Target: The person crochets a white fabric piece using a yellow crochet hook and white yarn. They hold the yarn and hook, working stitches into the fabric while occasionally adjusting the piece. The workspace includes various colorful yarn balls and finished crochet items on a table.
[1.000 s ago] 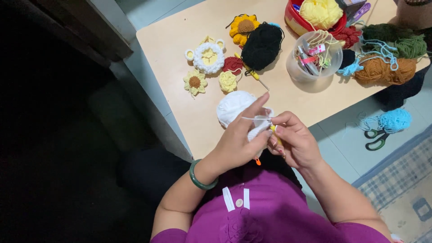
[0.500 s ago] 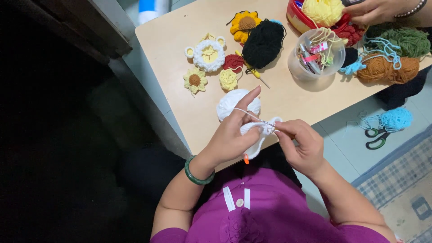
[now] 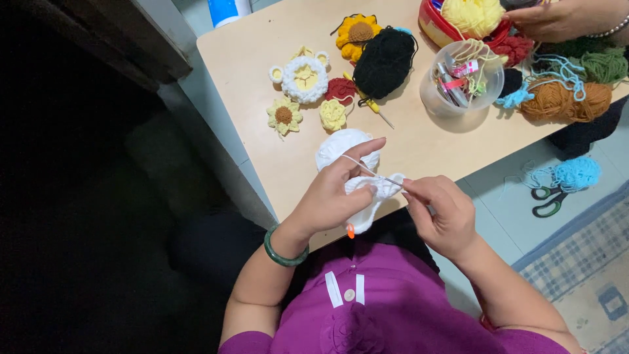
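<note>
The left hand point(image 3: 331, 196) is pinched shut on a small white crochet piece point(image 3: 368, 200), thumb and fingers gripping its upper edge while the forefinger stretches out with a strand of white yarn running over it. The right hand point(image 3: 438, 213) is closed round a thin crochet hook point(image 3: 386, 178), whose tip lies against the top edge of the piece, right between the two hands. Compared with a second ago, both hands have drifted slightly toward the body and the piece now hangs lower, off the edge of the table point(image 3: 419, 147), an orange marker point(image 3: 350, 231) dangling at its bottom; the stitching looks to be going on along the same edge. Just beyond the left fingers sits the white yarn ball point(image 3: 341, 144) feeding the strand. Farther out lie crocheted flowers point(image 3: 304, 78), a black yarn ball point(image 3: 384, 62) and a clear tub point(image 3: 462, 85) of tools. At the far corner another person's hand point(image 3: 563, 19) has come in over the yarn basket point(image 3: 436, 29).
</note>
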